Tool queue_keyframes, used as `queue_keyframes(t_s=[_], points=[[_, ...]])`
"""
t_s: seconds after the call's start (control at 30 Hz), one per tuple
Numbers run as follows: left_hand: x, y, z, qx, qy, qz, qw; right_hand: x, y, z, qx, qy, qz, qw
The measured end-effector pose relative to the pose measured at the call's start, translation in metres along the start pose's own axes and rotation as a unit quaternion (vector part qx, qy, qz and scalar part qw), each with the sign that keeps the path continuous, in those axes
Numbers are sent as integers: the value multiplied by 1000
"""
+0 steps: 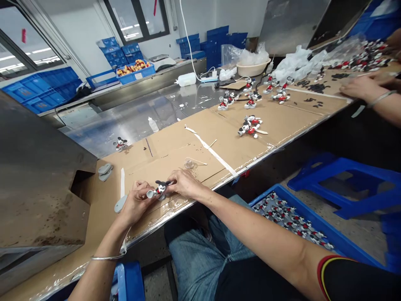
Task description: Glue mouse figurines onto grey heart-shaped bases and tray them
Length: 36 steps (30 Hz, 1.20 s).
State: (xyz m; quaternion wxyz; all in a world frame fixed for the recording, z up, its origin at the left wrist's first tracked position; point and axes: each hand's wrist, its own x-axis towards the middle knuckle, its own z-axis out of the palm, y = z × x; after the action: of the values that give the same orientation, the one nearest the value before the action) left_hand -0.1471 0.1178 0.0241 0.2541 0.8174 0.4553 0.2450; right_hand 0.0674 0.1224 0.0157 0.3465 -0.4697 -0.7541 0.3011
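Note:
Between my two hands, just above the cardboard near the table's front edge, is a Mickey Mouse figurine with black ears, a red body and a grey cup-shaped part at its left. My left hand pinches it from the left, fingers closed. From the right, my right hand grips its side, and those fingertips are partly hidden. A grey flat oval piece lies beside my left hand. Behind my right hand stand a small clear glass pot and a cotton swab.
More figurines stand and lie on the cardboard to the right. One figurine stands at left, near grey pieces and a metal housing. A blue crate of figurines sits low right. A co-worker's hand is at far right.

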Motion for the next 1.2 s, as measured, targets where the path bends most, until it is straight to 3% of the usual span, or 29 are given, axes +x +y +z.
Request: queue_keyframes(t_s=[0.33, 0.73, 1.0, 1.2], points=[[-2, -11, 3, -38, 16, 0, 999, 13, 1, -1, 7, 5, 20, 1000], [-6, -3, 10, 4, 67, -9, 998, 6, 0, 0, -23, 11, 21, 999], [-4, 1, 7, 20, 40, -12, 999, 6, -7, 1, -86, 26, 51, 995], [1, -1, 6, -3, 22, -12, 1000, 9, -9, 4, -170, -15, 44, 984]])
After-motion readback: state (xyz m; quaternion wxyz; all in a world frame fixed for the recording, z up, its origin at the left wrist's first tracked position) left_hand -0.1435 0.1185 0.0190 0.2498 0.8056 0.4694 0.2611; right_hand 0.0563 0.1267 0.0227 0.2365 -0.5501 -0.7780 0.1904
